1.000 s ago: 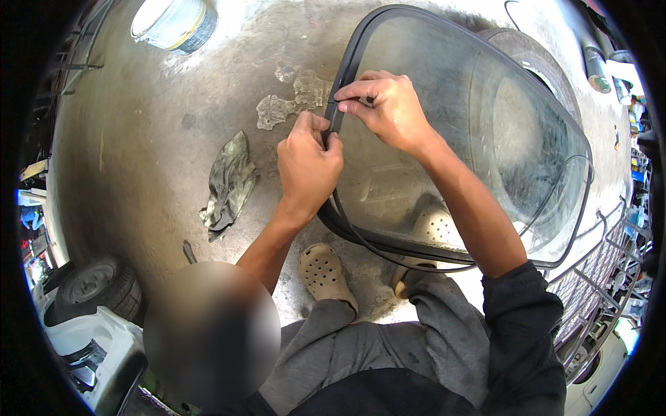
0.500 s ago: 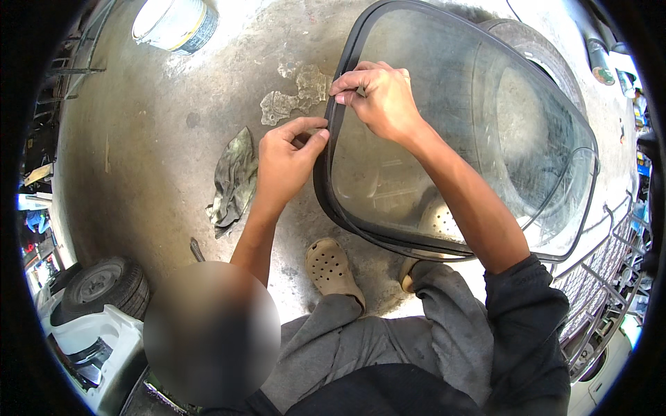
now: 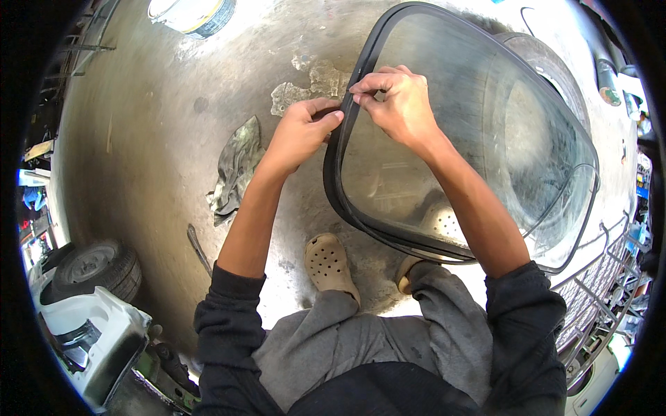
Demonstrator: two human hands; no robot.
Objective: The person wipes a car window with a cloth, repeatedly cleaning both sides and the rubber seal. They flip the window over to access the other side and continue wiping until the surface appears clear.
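Note:
A large curved vehicle window glass (image 3: 444, 139) with rounded corners leans in front of me, its edge wrapped by a black rubber seal (image 3: 334, 182). My right hand (image 3: 404, 107) reaches over the glass and pinches the seal on its upper left side. Just below and outside that spot, my left hand (image 3: 297, 136) has thumb and forefinger closed at the same seal; its other fingers are curled and partly hidden. A thin black strip (image 3: 548, 202) of the seal curves loosely across the glass at the right.
Behind the glass lies a tyre (image 3: 538, 59). On the concrete floor are a crumpled rag (image 3: 238, 166), a dark metal tool (image 3: 198, 248) and a bucket (image 3: 201, 17). A wheel (image 3: 94, 269) and white vehicle panel (image 3: 114, 326) stand lower left; a metal rack (image 3: 590, 295) stands right.
The glass and both hands appear slightly further right in view. My fingers stay on the seal, the right hand's pinch shifting little along it.

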